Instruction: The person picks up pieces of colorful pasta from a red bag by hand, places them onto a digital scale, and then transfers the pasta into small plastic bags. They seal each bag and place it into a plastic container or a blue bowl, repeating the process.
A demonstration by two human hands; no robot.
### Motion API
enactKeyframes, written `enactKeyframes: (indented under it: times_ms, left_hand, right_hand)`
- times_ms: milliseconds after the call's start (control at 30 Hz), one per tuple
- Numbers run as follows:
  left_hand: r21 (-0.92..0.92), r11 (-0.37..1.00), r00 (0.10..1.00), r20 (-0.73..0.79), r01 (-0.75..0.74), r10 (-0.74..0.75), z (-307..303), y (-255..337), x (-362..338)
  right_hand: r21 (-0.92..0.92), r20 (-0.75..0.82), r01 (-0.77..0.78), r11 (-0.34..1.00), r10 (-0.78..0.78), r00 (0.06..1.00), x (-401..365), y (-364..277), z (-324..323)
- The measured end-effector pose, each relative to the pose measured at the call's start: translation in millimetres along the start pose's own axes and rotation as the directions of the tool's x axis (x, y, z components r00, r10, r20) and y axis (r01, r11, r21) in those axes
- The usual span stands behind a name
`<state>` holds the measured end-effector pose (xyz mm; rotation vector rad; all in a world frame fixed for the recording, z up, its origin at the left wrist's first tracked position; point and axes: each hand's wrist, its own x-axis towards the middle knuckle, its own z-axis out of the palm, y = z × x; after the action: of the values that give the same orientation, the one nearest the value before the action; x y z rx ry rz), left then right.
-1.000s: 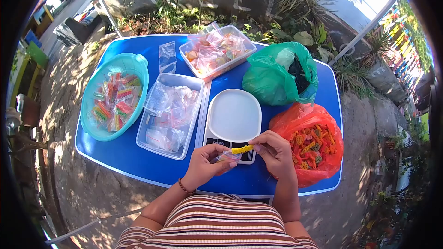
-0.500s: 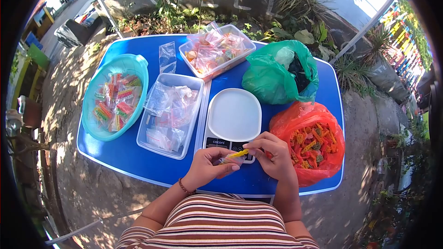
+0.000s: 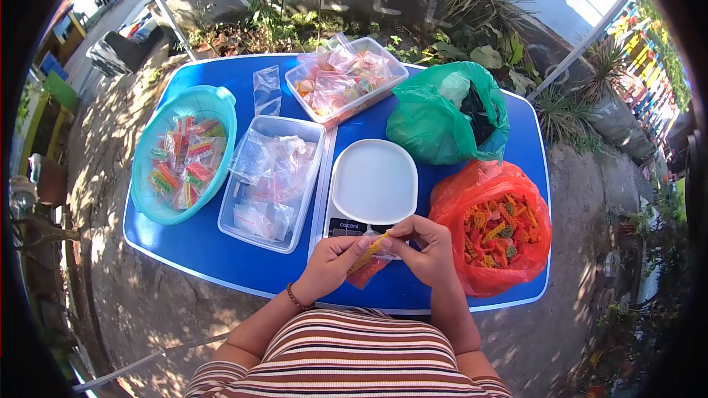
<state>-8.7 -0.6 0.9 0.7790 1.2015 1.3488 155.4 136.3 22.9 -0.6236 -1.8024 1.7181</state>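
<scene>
A small clear plastic bag [image 3: 364,274] with orange and yellow ridged pieces hangs between my hands, just in front of the kitchen scale [image 3: 375,183]. My left hand [image 3: 330,264] pinches the bag from the left side. A long yellow ridged piece [image 3: 371,251] lies slanted at the bag's mouth, and my right hand [image 3: 425,252] is closed on its upper end with thumb and fingers. Whether those right fingertips also grip the bag's edge is hard to make out. The hands partly cover the scale's buttons.
A red plastic bag [image 3: 451,210] full of coloured ridged pieces sits at right, with a green plastic bag [image 3: 420,129] behind it. On the left are a turquoise basket [image 3: 141,190] of filled packets and a tub [image 3: 310,190] of clear bags. Another tub [image 3: 391,82] stands behind.
The yellow piece has gone from above the bag to slanting down at its mouth. The bag has tipped lower, showing its orange contents, and my right hand has shifted slightly left.
</scene>
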Motion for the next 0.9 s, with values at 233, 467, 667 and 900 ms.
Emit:
enactKeyframes:
  times_ms: [233,467,667,900]
  left_hand:
    - [-0.075,0.997,0.998,-0.066,-0.019,0.015,3,-2,2]
    - [-0.117,0.99,0.997,-0.017,0.073,-0.075,-4,-6,3]
    - [0.079,0.984,0.983,-0.082,-0.157,0.163,2,-5,6]
    - [-0.034,0.976,0.968,-0.141,-0.217,0.21,7,-1,3]
  right_hand:
    - [-0.37,0.164,0.263,0.891,-0.216,0.963,5,-9,5]
    - [-0.364,0.232,0.273,0.89,-0.197,0.953,3,-14,2]
    - [-0.334,0.087,0.195,0.922,-0.176,0.981,4,-23,-1]
    - [-0.274,0.018,0.157,0.949,-0.158,0.987,-5,-9,2]
